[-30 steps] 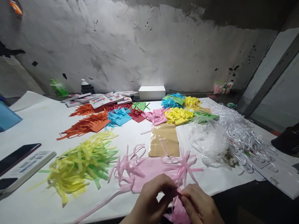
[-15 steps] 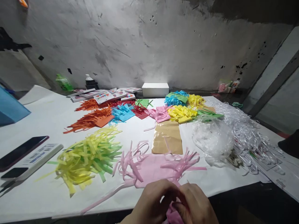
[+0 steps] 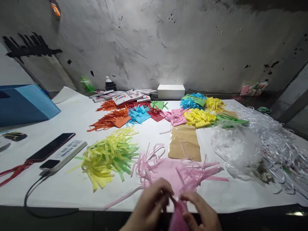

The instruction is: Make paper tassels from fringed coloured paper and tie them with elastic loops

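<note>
Low at the table's front edge, my left hand (image 3: pixel 154 203) pinches the top of a piece of pink tissue paper (image 3: pixel 178 218). My right hand (image 3: pixel 202 210) grips the same piece from the right, its fingers bent around the edge. The hands are slightly blurred. Just beyond them lies fringed pink tissue paper (image 3: pixel 166 171), its cut strips spread to both sides and one long strip trailing left. A brown paper packet (image 3: pixel 184 142) rests behind it. To the left sits a heap of yellow and green tissue fringe (image 3: pixel 106 154).
Coloured fringed bundles (image 3: pixel 178 116) and flat packs (image 3: pixel 125 98) line the back, with a white box (image 3: pixel 170 92). Clear plastic (image 3: pixel 237 147) and white strips (image 3: pixel 269 134) cover the right. A phone (image 3: pixel 51 147), a white cabled device (image 3: pixel 64 155) and a blue box (image 3: pixel 26 104) are at left.
My view has swung left, so the table appears shifted right and more shows at left. My hands have drawn slightly apart, with the pink paper stretched down between them.
</note>
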The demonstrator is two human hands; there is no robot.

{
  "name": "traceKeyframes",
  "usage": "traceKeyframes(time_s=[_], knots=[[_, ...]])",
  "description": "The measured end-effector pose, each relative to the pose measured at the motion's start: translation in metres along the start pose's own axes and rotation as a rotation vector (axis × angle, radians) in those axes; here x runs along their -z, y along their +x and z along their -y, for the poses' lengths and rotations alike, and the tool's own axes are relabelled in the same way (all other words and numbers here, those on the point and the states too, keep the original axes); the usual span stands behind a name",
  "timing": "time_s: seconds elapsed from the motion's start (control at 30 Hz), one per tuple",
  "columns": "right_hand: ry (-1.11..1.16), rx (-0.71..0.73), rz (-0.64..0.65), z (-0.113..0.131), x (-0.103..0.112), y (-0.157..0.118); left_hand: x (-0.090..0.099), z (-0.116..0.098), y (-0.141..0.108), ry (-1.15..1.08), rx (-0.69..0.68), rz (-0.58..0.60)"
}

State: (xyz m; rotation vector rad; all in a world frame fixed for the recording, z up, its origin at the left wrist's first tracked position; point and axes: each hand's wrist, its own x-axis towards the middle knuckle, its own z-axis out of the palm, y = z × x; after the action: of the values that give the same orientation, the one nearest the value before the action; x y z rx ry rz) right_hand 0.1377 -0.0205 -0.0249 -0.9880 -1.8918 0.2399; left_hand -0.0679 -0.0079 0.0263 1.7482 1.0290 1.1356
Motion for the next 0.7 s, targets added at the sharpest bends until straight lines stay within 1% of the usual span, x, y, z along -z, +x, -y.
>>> traceKeyframes(time_s=[0.03, 0.07, 0.1, 0.17, 0.2, 0.23, 0.27, 0.3, 0.33, 0.37, 0.4, 0.47, 0.5, 0.53, 0.57, 0.6, 0.63, 0.7], knots=[[-0.009, -0.013, -0.024, -0.001, -0.002, 0.005, 0.021, 0.0, 0.003, 0.047, 0.049, -0.127], [-0.037, 0.012, -0.037, -0.003, -0.004, 0.01, 0.046, 0.0, 0.007, 0.117, 0.079, -0.248], [-0.078, 0.065, -0.024, -0.004, -0.007, 0.016, 0.073, -0.001, 0.012, 0.218, 0.091, -0.37], [-0.16, 0.199, 0.08, -0.008, -0.015, 0.024, 0.126, -0.005, 0.024, 0.473, 0.137, -0.609], [-0.201, 0.245, 0.141, -0.01, -0.02, 0.027, 0.148, -0.007, 0.029, 0.632, 0.144, -0.733], [-0.244, 0.264, 0.189, -0.012, -0.025, 0.028, 0.163, -0.01, 0.035, 0.793, 0.107, -0.859], [-0.283, 0.269, 0.223, -0.014, -0.031, 0.027, 0.171, -0.011, 0.038, 0.918, 0.041, -0.941], [-0.316, 0.272, 0.243, -0.017, -0.035, 0.025, 0.17, -0.012, 0.04, 0.997, -0.048, -0.975], [-0.339, 0.28, 0.253, -0.02, -0.04, 0.022, 0.161, -0.01, 0.04, 1.024, -0.135, -0.933], [-0.35, 0.299, 0.264, -0.023, -0.043, 0.018, 0.144, -0.006, 0.038, 1.003, -0.208, -0.808], [-0.349, 0.324, 0.272, -0.026, -0.045, 0.014, 0.122, 0.001, 0.034, 0.942, -0.244, -0.63], [-0.316, 0.347, 0.23, -0.032, -0.043, 0.006, 0.069, 0.02, 0.023, 0.796, -0.192, -0.008], [-0.304, 0.353, 0.2, -0.035, -0.04, 0.003, 0.043, 0.031, 0.016, 0.745, -0.179, 0.262], [-0.301, 0.376, 0.18, -0.037, -0.035, 0.001, 0.022, 0.041, 0.01, 0.726, -0.14, 0.405], [-0.315, 0.412, 0.173, -0.039, -0.029, -0.001, 0.005, 0.049, 0.005, 0.695, -0.158, 0.498], [-0.345, 0.462, 0.184, -0.041, -0.022, -0.002, -0.006, 0.055, 0.001, 0.685, -0.163, 0.52], [-0.383, 0.521, 0.206, -0.043, -0.014, -0.003, -0.012, 0.058, -0.002, 0.684, -0.17, 0.499], [-0.432, 0.608, 0.227, -0.045, -0.002, -0.005, -0.012, 0.058, -0.005, 0.685, -0.207, 0.43]])
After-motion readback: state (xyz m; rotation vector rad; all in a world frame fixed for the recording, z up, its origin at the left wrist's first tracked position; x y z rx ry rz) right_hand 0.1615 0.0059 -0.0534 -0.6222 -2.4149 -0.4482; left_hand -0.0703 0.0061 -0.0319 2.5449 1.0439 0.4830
